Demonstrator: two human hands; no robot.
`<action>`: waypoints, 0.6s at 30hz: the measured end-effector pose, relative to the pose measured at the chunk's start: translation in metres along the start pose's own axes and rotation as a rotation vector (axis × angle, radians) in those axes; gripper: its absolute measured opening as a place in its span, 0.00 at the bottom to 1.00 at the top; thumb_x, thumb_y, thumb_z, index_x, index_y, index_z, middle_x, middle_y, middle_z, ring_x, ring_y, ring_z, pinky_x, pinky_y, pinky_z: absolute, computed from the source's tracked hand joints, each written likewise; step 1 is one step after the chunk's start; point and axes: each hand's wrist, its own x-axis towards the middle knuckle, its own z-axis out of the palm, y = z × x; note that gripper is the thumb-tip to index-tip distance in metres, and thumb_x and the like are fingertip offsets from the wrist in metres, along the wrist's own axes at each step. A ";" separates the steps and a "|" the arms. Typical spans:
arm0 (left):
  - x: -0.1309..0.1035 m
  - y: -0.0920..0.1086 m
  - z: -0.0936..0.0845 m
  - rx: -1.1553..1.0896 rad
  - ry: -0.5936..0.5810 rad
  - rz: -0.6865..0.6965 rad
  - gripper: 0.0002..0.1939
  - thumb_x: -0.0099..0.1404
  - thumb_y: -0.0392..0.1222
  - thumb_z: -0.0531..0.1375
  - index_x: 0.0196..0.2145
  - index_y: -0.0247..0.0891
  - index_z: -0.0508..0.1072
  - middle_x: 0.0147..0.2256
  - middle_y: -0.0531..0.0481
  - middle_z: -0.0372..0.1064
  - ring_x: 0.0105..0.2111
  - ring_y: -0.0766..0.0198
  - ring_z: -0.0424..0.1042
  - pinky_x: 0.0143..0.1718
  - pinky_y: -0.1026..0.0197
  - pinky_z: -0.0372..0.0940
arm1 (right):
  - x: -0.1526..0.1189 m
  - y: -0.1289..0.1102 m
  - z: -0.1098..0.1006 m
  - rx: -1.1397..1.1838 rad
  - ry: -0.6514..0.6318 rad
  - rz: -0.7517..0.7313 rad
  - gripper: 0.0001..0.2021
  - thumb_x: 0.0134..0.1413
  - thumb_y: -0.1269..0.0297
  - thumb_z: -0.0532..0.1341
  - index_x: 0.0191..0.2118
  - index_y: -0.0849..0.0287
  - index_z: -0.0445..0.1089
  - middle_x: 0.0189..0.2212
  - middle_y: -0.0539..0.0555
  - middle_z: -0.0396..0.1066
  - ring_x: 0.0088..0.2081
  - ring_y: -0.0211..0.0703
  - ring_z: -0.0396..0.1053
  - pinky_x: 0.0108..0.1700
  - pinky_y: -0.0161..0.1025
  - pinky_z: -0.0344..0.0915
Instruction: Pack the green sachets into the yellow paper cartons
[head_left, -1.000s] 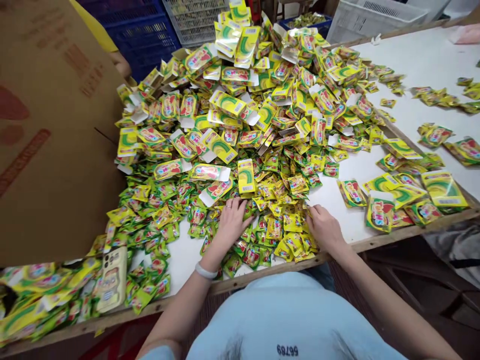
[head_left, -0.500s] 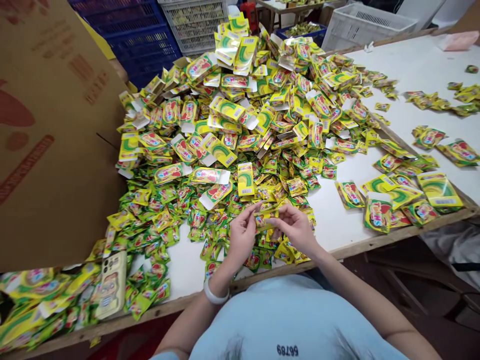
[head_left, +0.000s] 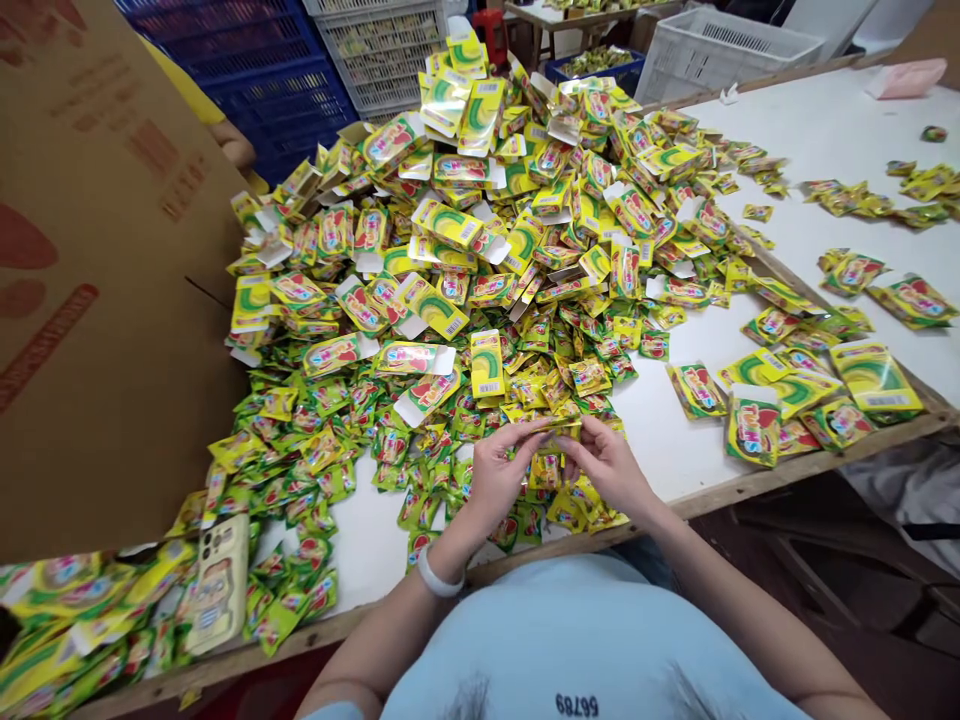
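Head view: both hands (head_left: 497,477) (head_left: 613,478) pinch a yellow packet (head_left: 564,428), its long axis running sideways.

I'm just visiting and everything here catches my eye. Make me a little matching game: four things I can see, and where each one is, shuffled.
Things
1. Phone
2. Cardboard carton
3. Pale wristband
4. Small yellow packet

Places
A. Around the left wrist
B. Held between the left hand and the right hand
C. Beside green packets, near the front edge of the table
D. Tall at the picture's left edge, showing red print

Pairs: 1-C, 2-D, 3-A, 4-B
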 end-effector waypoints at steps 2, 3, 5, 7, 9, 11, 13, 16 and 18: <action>0.024 0.003 -0.015 0.253 -0.033 0.123 0.17 0.70 0.53 0.57 0.42 0.40 0.81 0.44 0.43 0.79 0.47 0.54 0.76 0.52 0.51 0.68 | -0.004 0.001 -0.015 -0.197 0.046 -0.092 0.09 0.63 0.55 0.58 0.36 0.54 0.64 0.22 0.47 0.67 0.21 0.40 0.68 0.24 0.36 0.67; 0.040 0.003 -0.024 0.409 -0.004 0.147 0.19 0.71 0.54 0.54 0.44 0.39 0.80 0.46 0.41 0.78 0.50 0.52 0.74 0.54 0.50 0.66 | -0.006 0.003 -0.024 -0.347 0.078 -0.149 0.08 0.64 0.57 0.57 0.37 0.55 0.65 0.24 0.49 0.69 0.23 0.42 0.69 0.25 0.37 0.67; 0.075 0.001 -0.039 0.732 0.131 0.042 0.25 0.72 0.57 0.51 0.51 0.35 0.75 0.49 0.35 0.74 0.52 0.48 0.71 0.54 0.48 0.64 | -0.010 0.010 -0.040 -0.680 0.139 -0.236 0.07 0.65 0.61 0.54 0.41 0.56 0.66 0.31 0.55 0.73 0.29 0.46 0.73 0.30 0.40 0.69; 0.106 -0.004 -0.043 0.989 0.138 -0.142 0.32 0.70 0.61 0.53 0.54 0.26 0.69 0.49 0.27 0.72 0.52 0.42 0.71 0.52 0.47 0.64 | -0.012 0.019 -0.048 -0.957 0.132 -0.244 0.08 0.65 0.66 0.52 0.45 0.58 0.67 0.38 0.60 0.74 0.33 0.48 0.74 0.33 0.41 0.70; 0.125 -0.010 -0.037 1.146 0.065 -0.239 0.37 0.66 0.62 0.57 0.55 0.21 0.65 0.49 0.22 0.70 0.52 0.37 0.70 0.51 0.47 0.64 | -0.012 0.027 -0.051 -1.105 0.062 -0.204 0.10 0.64 0.71 0.51 0.45 0.60 0.67 0.41 0.62 0.74 0.32 0.47 0.74 0.31 0.40 0.70; 0.132 -0.015 -0.029 1.202 -0.005 -0.243 0.38 0.64 0.57 0.62 0.56 0.18 0.63 0.51 0.20 0.68 0.52 0.36 0.70 0.51 0.47 0.63 | -0.012 0.031 -0.052 -1.102 0.031 -0.201 0.10 0.63 0.72 0.51 0.44 0.60 0.68 0.41 0.63 0.73 0.33 0.47 0.74 0.32 0.40 0.70; 0.129 -0.017 -0.028 1.159 -0.040 -0.216 0.35 0.62 0.50 0.64 0.58 0.20 0.62 0.52 0.21 0.67 0.53 0.37 0.69 0.52 0.48 0.63 | -0.012 0.028 -0.057 -0.972 0.081 -0.231 0.10 0.64 0.70 0.52 0.45 0.60 0.68 0.40 0.62 0.74 0.35 0.48 0.74 0.35 0.42 0.70; 0.111 -0.014 -0.040 0.868 -0.010 -0.176 0.23 0.63 0.43 0.59 0.53 0.29 0.68 0.51 0.32 0.70 0.52 0.45 0.70 0.53 0.49 0.64 | -0.010 0.010 -0.070 -0.622 0.188 -0.226 0.08 0.65 0.62 0.54 0.43 0.58 0.69 0.32 0.55 0.73 0.29 0.43 0.71 0.31 0.39 0.69; 0.094 -0.007 -0.047 0.519 0.029 -0.163 0.17 0.64 0.43 0.55 0.48 0.33 0.71 0.46 0.38 0.73 0.48 0.51 0.72 0.51 0.51 0.66 | -0.005 -0.009 -0.073 -0.328 0.226 -0.196 0.09 0.63 0.57 0.58 0.40 0.57 0.69 0.25 0.49 0.68 0.23 0.38 0.66 0.25 0.35 0.65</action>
